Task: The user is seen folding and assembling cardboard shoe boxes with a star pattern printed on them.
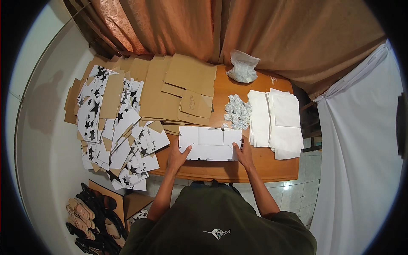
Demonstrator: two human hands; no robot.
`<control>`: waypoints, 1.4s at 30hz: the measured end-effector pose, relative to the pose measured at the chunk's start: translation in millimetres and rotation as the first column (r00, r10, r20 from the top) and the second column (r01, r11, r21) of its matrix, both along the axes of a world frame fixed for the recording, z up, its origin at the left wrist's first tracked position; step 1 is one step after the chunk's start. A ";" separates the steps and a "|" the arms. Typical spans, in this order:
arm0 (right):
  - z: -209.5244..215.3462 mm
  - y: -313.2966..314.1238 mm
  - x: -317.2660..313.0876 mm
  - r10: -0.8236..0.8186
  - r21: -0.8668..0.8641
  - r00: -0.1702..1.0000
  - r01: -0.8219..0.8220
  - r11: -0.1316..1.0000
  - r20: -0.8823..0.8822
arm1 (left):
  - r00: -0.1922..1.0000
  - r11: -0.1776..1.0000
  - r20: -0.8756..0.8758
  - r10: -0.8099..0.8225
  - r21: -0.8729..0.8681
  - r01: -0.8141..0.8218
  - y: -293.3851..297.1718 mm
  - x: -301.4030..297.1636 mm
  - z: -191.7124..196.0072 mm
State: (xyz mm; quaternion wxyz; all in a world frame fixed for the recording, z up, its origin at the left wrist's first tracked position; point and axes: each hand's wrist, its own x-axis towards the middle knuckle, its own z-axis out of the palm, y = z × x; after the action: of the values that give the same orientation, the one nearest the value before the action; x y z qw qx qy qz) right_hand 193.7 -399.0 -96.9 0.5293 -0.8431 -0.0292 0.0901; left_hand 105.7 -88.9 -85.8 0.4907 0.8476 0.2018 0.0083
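Observation:
A long white cardboard box with bits of black star print along its edges lies at the table's front edge. Its upper side shows flaps folded together around a rectangular panel. My left hand grips the left end, thumb on top and fingers hidden behind the side. At the other end, my right hand holds it the same way. Just behind the box is a heap of small white packets. To the right of that heap lie stacks of white paper sheets.
Brown flat cardboard is piled at the table's back left. Star-printed white cardboard blanks spread over the left side. A clear plastic bag stands at the back. Sandals and an opened brown carton sit low at left.

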 end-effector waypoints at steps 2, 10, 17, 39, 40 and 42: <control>8.6 -3.6 0.1 -0.020 0.042 1.000 0.020 0.999 0.006 | 0.990 1.000 0.139 -0.010 -0.022 0.013 1.8 2.9 5.5; 34.1 -10.9 7.7 -0.213 0.299 0.975 0.186 0.936 0.059 | 0.942 0.932 0.317 0.110 -0.363 0.013 -3.2 15.4 46.8; 83.6 -8.9 3.3 -0.297 0.358 0.952 0.252 0.899 0.076 | 0.854 0.955 0.518 0.052 -0.277 0.110 -7.5 7.5 92.9; 29.0 -36.1 -10.9 -0.150 0.353 0.987 0.161 0.922 -0.057 | 0.972 0.830 0.222 0.071 -0.554 0.066 -8.1 3.1 12.4; 24.0 -33.9 -13.9 -0.162 0.254 0.985 0.173 0.952 -0.064 | 0.975 0.858 0.219 0.031 -0.506 0.086 -7.6 -0.8 -1.0; -7.1 -42.4 -17.7 -0.184 0.211 0.983 0.184 0.960 -0.019 | 0.973 0.877 0.228 -0.020 -0.463 0.126 -9.1 -1.5 -19.2</control>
State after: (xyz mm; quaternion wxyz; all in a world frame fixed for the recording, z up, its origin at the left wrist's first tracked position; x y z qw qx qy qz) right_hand 176.0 -441.4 -104.0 0.6223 -0.7809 0.0394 0.0366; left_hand 104.1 -98.0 -105.0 0.7020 0.7028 0.1107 0.0322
